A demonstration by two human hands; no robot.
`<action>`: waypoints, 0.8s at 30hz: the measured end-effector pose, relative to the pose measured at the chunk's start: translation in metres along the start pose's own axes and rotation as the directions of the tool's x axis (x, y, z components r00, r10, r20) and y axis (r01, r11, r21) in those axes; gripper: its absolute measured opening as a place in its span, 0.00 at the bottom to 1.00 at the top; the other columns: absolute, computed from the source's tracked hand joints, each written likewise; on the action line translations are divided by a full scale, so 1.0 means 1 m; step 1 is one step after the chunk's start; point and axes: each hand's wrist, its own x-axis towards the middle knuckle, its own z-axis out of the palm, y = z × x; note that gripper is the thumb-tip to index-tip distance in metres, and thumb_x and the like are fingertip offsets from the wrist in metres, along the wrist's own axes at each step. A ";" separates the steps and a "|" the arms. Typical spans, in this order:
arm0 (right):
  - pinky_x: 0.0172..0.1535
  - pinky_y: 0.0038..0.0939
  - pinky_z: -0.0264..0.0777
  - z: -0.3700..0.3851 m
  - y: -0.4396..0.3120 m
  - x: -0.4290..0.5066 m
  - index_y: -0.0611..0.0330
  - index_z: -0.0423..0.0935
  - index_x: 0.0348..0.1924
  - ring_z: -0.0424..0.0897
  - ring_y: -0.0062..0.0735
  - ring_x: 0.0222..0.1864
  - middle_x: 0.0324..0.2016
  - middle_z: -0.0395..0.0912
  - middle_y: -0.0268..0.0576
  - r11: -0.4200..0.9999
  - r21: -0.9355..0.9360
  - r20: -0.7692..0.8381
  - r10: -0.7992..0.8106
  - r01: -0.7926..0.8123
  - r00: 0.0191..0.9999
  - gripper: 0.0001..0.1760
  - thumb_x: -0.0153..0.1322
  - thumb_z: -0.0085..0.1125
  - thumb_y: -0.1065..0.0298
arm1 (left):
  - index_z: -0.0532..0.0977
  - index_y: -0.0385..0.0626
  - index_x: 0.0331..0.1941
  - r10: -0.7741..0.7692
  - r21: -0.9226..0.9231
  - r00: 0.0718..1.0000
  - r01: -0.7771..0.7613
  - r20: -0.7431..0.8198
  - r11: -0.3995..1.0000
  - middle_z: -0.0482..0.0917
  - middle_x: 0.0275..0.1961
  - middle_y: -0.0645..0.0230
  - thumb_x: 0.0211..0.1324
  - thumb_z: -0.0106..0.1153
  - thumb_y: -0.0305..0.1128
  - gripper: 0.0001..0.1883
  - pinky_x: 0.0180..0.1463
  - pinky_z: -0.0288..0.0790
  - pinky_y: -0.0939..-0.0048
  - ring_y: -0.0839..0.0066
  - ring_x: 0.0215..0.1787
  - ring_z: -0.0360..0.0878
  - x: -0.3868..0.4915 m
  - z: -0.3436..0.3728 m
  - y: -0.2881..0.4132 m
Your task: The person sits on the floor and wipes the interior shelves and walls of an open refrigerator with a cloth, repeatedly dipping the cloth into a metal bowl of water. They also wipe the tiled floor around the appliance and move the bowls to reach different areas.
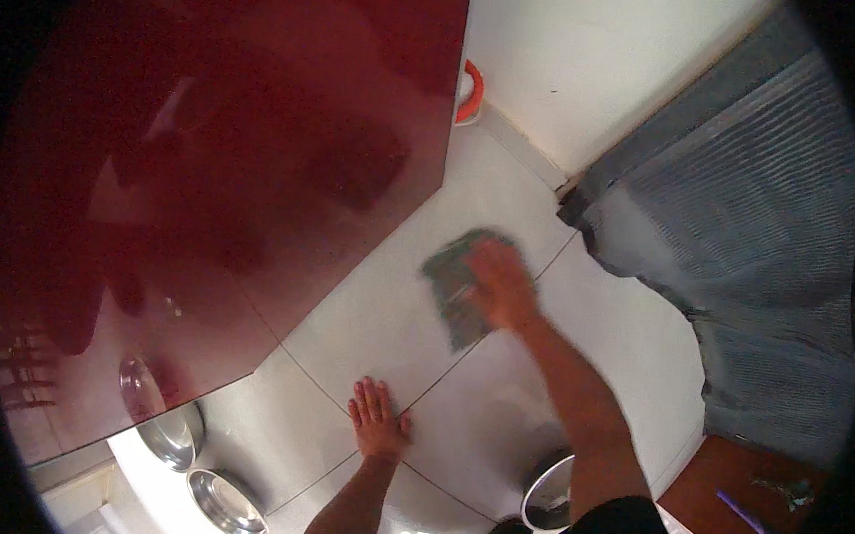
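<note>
A blurred green cloth [455,282] lies against the pale tiled floor [479,398], pressed down by my right hand [500,284], whose fingers spread over its upper right part. My left hand [378,422] rests palm down on the tiles near a joint, fingers apart, with nothing in it. Behind my right forearm, a steel bowl [548,498] is partly hidden.
A glossy dark red panel [259,188] fills the left side. Two steel bowls [227,505] stand at lower left, one partly behind the panel's edge. A grey ribbed curtain or cloth [744,231] hangs at right. A red-orange rimmed object [471,93] sits by the white wall [586,66].
</note>
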 end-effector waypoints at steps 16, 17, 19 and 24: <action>0.82 0.48 0.35 -0.026 -0.011 0.135 0.64 0.57 0.77 0.43 0.51 0.82 0.81 0.47 0.51 0.886 -0.436 0.238 -0.056 0.158 0.970 0.39 0.80 0.44 0.47 | 0.49 0.39 0.79 -0.004 0.009 0.998 0.004 0.067 1.000 0.42 0.84 0.43 0.67 0.51 0.53 0.45 0.83 0.34 0.37 0.43 0.86 0.35 0.005 0.000 0.006; 0.82 0.48 0.35 -0.023 0.001 0.116 0.65 0.58 0.77 0.43 0.51 0.82 0.80 0.48 0.52 0.862 -0.412 0.261 -0.198 0.295 0.945 0.39 0.80 0.44 0.47 | 0.49 0.39 0.80 0.032 0.000 0.999 -0.032 0.033 0.999 0.42 0.84 0.43 0.68 0.51 0.53 0.45 0.83 0.34 0.37 0.43 0.86 0.35 0.003 0.002 0.002; 0.81 0.50 0.35 -0.022 -0.007 0.092 0.68 0.57 0.76 0.43 0.54 0.82 0.80 0.47 0.56 0.942 -0.267 0.158 -0.167 0.205 0.973 0.40 0.80 0.44 0.46 | 0.47 0.39 0.80 0.062 -0.015 0.997 -0.062 -0.050 0.998 0.42 0.84 0.44 0.69 0.50 0.54 0.46 0.84 0.33 0.38 0.43 0.86 0.35 0.000 0.008 -0.002; 0.80 0.55 0.38 0.042 -0.079 0.096 0.67 0.57 0.77 0.44 0.64 0.80 0.79 0.46 0.65 0.788 -0.137 -0.318 0.539 -0.600 0.780 0.41 0.80 0.44 0.45 | 0.43 0.41 0.81 0.021 0.017 0.993 -0.023 0.113 1.000 0.39 0.85 0.46 0.71 0.48 0.53 0.45 0.84 0.29 0.40 0.46 0.87 0.30 0.002 -0.002 0.008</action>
